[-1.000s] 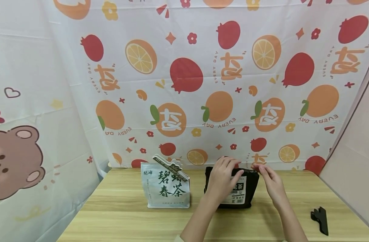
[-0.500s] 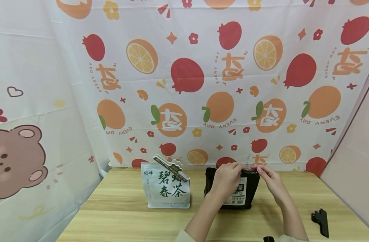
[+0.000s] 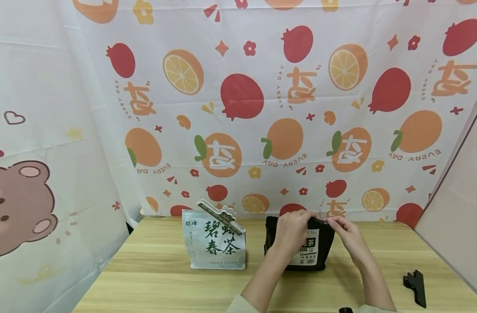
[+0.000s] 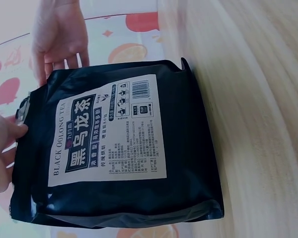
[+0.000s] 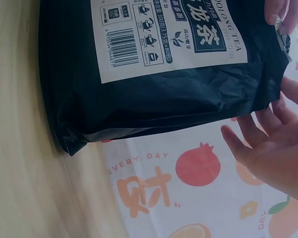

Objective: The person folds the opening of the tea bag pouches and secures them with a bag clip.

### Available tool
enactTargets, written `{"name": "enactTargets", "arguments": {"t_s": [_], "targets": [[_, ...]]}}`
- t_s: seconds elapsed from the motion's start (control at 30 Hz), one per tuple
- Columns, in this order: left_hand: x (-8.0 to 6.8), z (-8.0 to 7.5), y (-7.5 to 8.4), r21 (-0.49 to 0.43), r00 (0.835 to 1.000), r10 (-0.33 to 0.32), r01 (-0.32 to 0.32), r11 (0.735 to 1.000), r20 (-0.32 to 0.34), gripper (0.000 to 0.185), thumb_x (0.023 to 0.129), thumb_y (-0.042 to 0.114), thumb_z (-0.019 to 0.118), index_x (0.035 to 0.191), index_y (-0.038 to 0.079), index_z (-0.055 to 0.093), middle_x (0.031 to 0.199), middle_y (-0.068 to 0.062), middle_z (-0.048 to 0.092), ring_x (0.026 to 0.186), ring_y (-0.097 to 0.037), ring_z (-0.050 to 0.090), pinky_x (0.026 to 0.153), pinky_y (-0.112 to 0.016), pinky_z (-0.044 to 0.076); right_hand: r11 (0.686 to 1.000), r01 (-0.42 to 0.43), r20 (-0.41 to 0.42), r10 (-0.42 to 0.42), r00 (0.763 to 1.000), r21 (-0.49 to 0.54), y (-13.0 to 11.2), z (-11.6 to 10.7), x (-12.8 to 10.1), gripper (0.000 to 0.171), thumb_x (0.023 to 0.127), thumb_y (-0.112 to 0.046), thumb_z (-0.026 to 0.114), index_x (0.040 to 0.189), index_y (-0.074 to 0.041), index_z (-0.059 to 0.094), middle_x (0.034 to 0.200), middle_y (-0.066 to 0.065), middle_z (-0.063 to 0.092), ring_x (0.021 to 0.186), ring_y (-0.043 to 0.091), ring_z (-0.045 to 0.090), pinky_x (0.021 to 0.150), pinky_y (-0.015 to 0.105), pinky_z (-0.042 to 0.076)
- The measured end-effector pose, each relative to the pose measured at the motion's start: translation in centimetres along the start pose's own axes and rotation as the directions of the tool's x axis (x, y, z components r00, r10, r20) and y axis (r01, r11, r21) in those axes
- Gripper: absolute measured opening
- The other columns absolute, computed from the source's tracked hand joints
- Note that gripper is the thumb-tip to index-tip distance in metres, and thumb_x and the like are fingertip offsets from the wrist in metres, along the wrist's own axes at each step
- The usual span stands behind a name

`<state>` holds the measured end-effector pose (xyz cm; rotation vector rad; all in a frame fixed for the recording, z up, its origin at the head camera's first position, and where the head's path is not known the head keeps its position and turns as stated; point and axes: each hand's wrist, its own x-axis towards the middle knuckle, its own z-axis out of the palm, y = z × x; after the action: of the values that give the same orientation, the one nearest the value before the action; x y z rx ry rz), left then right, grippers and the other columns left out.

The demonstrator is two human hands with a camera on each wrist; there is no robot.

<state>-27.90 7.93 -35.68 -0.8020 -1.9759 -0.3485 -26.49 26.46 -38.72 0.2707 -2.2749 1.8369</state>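
Note:
A black oolong tea bag with a white label stands upright on the wooden table. My left hand pinches its top edge near the middle, thumb on the front. My right hand holds the top right corner, its fingers spread behind the bag. The two hands nearly meet along the top edge. How the mouth of the bag stands is hidden by the fingers.
A white tea bag with green lettering stands to the left, a striped clip across its top. A black clip lies near the table's right edge. A fruit-print curtain hangs close behind.
My left hand has slid right along the bag's top edge, from covering the front to pinching the edge near my right hand. The right hand has barely moved.

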Motion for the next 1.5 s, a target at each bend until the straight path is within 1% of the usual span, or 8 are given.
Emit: {"name": "enactTargets", "arguments": {"t_s": [0.3, 0.53, 0.73, 0.93, 1.07, 1.23, 1.4, 1.5], "targets": [[0.4, 0.2, -0.2, -0.093, 0.994, -0.096, 0.100, 0.991, 0.045, 0.019, 0.083, 0.003, 0.065, 0.085, 0.020, 0.073, 0.075, 0.008, 0.067, 0.049, -0.004, 0.053, 0.043, -0.009, 0.033, 0.999, -0.023, 0.160, 0.028, 0.987, -0.031, 0.6, 0.0, 0.0, 0.048, 0.095, -0.031, 0.050, 0.131, 0.001, 0.047, 0.136, 0.019, 0.040, 0.125, 0.031, 0.031, 0.100, 0.055, 0.022], [0.4, 0.1, -0.1, -0.105, 0.990, -0.113, 0.121, 0.987, 0.084, 0.014, 0.085, 0.009, 0.065, 0.086, 0.021, 0.072, 0.078, 0.009, 0.067, 0.049, -0.002, 0.052, 0.045, -0.009, 0.035, 0.998, -0.016, 0.077, 0.021, 0.997, -0.060, 0.8, 0.9, 0.2, 0.043, 0.094, -0.024, 0.055, 0.125, 0.005, 0.050, 0.121, 0.017, 0.052, 0.101, 0.007, 0.051, 0.086, 0.025, 0.041], [0.6, -0.5, 0.2, -0.126, 0.976, -0.143, 0.165, 0.978, 0.161, 0.011, 0.086, 0.013, 0.062, 0.090, 0.018, 0.071, 0.079, 0.008, 0.066, 0.043, 0.001, 0.035, 0.040, -0.010, 0.026, 0.999, -0.008, 0.018, 0.009, 1.000, -0.047, 0.9, 1.5, 0.4, 0.040, 0.092, -0.021, 0.058, 0.121, 0.006, 0.053, 0.115, 0.015, 0.054, 0.095, 0.006, 0.053, 0.080, 0.019, 0.043], [0.6, -0.1, 0.5, 0.066, 0.969, -0.131, 0.120, 0.991, 0.208, 0.023, 0.081, 0.040, 0.068, 0.090, 0.019, 0.070, 0.073, 0.008, 0.064, 0.053, -0.004, 0.051, 0.051, -0.015, 0.039, 1.000, 0.002, -0.025, -0.003, 1.000, -0.027, 1.0, 1.9, 0.7, 0.039, 0.090, -0.019, 0.060, 0.118, 0.008, 0.054, 0.114, 0.013, 0.056, 0.095, 0.004, 0.054, 0.080, 0.018, 0.044], [0.5, 0.1, 0.7, 0.153, 0.967, -0.132, 0.100, 0.983, 0.217, 0.021, 0.078, 0.041, 0.070, 0.085, 0.021, 0.071, 0.071, 0.010, 0.063, 0.057, -0.004, 0.054, 0.055, -0.017, 0.041, 1.000, 0.003, -0.039, -0.003, 0.999, -0.010, 1.2, 2.0, 0.7, 0.040, 0.089, -0.020, 0.062, 0.116, 0.008, 0.055, 0.110, 0.010, 0.057, 0.093, 0.006, 0.054, 0.079, 0.018, 0.044], [0.7, 0.2, 0.7, 0.140, 0.969, -0.146, 0.119, 0.983, 0.197, 0.018, 0.076, 0.039, 0.072, 0.082, 0.022, 0.071, 0.066, 0.011, 0.061, 0.050, -0.003, 0.049, 0.049, -0.015, 0.035, 1.000, 0.003, 0.001, -0.003, 1.000, -0.027, 1.3, 1.5, 0.5, 0.042, 0.093, -0.023, 0.055, 0.122, 0.007, 0.052, 0.119, 0.014, 0.053, 0.106, 0.013, 0.049, 0.092, 0.031, 0.040], [1.2, 0.3, 0.7, 0.103, 0.959, -0.172, 0.152, 0.983, 0.227, 0.016, 0.077, 0.037, 0.072, 0.082, 0.022, 0.072, 0.067, 0.010, 0.063, 0.050, -0.005, 0.050, 0.047, -0.016, 0.035, 1.000, -0.008, 0.070, 0.008, 0.998, 0.004, 1.7, 0.4, 0.4, 0.047, 0.098, -0.028, 0.045, 0.129, 0.008, 0.045, 0.134, 0.026, 0.038, 0.127, 0.033, 0.027, 0.100, 0.059, 0.015], [1.3, 0.2, 0.8, 0.088, 0.954, -0.182, 0.165, 0.982, 0.239, 0.014, 0.078, 0.035, 0.072, 0.082, 0.021, 0.072, 0.068, 0.010, 0.064, 0.051, -0.006, 0.052, 0.048, -0.017, 0.036, 1.000, -0.025, 0.090, 0.027, 0.996, -0.017, 1.9, 0.1, 0.3, 0.048, 0.097, -0.029, 0.046, 0.130, 0.006, 0.045, 0.135, 0.026, 0.037, 0.126, 0.035, 0.028, 0.100, 0.059, 0.017]]}}
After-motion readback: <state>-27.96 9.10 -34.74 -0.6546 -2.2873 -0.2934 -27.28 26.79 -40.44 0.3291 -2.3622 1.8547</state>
